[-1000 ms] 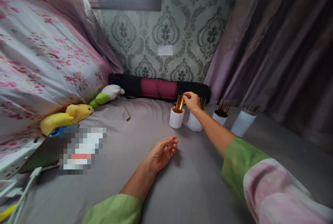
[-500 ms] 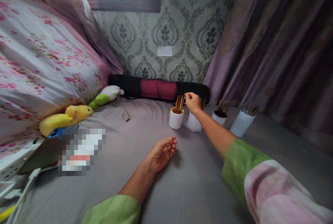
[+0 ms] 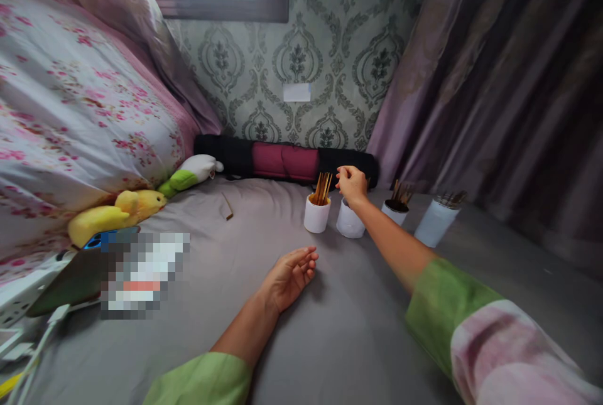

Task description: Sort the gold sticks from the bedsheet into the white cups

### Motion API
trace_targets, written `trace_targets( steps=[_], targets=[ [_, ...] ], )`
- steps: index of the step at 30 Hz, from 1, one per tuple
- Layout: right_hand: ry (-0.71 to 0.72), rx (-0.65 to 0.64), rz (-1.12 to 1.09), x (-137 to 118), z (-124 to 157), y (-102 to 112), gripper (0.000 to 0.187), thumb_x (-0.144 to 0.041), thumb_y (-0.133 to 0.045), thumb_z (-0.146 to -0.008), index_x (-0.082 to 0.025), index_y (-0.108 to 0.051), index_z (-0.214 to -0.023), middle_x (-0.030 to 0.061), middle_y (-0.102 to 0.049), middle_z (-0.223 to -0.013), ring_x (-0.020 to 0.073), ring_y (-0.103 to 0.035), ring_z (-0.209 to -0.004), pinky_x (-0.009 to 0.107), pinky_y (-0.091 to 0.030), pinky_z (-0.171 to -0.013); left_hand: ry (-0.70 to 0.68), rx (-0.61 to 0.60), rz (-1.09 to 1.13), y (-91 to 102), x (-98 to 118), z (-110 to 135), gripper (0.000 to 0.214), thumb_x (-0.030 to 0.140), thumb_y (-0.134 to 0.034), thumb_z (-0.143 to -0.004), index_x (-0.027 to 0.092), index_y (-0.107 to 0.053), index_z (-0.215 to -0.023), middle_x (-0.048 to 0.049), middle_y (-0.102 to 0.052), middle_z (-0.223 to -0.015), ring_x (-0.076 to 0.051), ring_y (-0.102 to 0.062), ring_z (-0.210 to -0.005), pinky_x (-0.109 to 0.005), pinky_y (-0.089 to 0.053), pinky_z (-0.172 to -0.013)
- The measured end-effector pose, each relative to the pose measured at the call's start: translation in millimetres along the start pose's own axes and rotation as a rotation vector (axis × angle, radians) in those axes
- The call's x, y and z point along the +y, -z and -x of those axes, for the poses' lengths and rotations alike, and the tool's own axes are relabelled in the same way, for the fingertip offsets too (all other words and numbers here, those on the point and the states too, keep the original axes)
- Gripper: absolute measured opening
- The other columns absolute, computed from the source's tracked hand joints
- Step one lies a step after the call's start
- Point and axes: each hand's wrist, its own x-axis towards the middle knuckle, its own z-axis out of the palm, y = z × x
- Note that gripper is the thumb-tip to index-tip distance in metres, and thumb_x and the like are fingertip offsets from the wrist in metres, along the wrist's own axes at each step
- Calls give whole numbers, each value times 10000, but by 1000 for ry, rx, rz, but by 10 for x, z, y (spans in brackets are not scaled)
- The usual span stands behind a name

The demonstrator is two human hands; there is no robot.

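Note:
My right hand [image 3: 352, 184] is raised above a white cup [image 3: 350, 221], its fingertips pinched together. Whether a thin stick is between them is too small to tell. Just left of those fingertips, several thin brown sticks [image 3: 322, 188] stand upright in another white cup [image 3: 317, 215]. My forearm and hand hide much of the cup beneath them. My left hand [image 3: 292, 276] rests on the grey sheet [image 3: 358, 323] nearer to me, palm turned sideways, fingers loosely curled and apart, with nothing in it.
To the right stand a white cup with dark sticks [image 3: 396, 210] and a taller white container [image 3: 436, 223] holding sticks. A small stick [image 3: 227, 207] lies on the sheet. Plush toys [image 3: 117, 213], a phone [image 3: 70, 279] and a power strip [image 3: 23, 286] are at left; a rolled bundle [image 3: 285, 162] lies behind.
My right hand has shifted slightly right, away from the sticks in the left cup. The left hand stays in place on the sheet. The whole view has moved a little.

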Motion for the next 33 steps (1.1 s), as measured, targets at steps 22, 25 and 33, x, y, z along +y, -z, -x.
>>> trace_targets(
  steps=[22,25,33],
  targets=[
    [-102,-108,-269,-62,527,226,282,-371,-429,-781,-142,-575,-854,33,-599,-689,83,-521,-445,163,-358,-331,-4,-2,-7,-2,6,9,148,129,-608,-736,85,-607,-877,-45,-606,-740,-63,-549,-592,-160,-441,-522],
    [-120,-141,-267,-39,637,195,297,-390,-429,-778,-142,-575,-851,31,-599,-673,88,-522,-442,164,-353,-323,-6,1,-10,-1,2,12,155,129,-609,-735,83,-608,-883,-43,-606,-737,-60,-547,-586,-159,-441,-521],
    [-171,-297,-210,154,1132,7,308,-414,-403,-786,-155,-566,-814,17,-591,-645,102,-533,-441,182,-369,-340,-9,-16,-3,13,-5,0,134,124,-595,-743,77,-610,-868,-45,-609,-741,-59,-549,-591,-157,-436,-526]
  ],
)
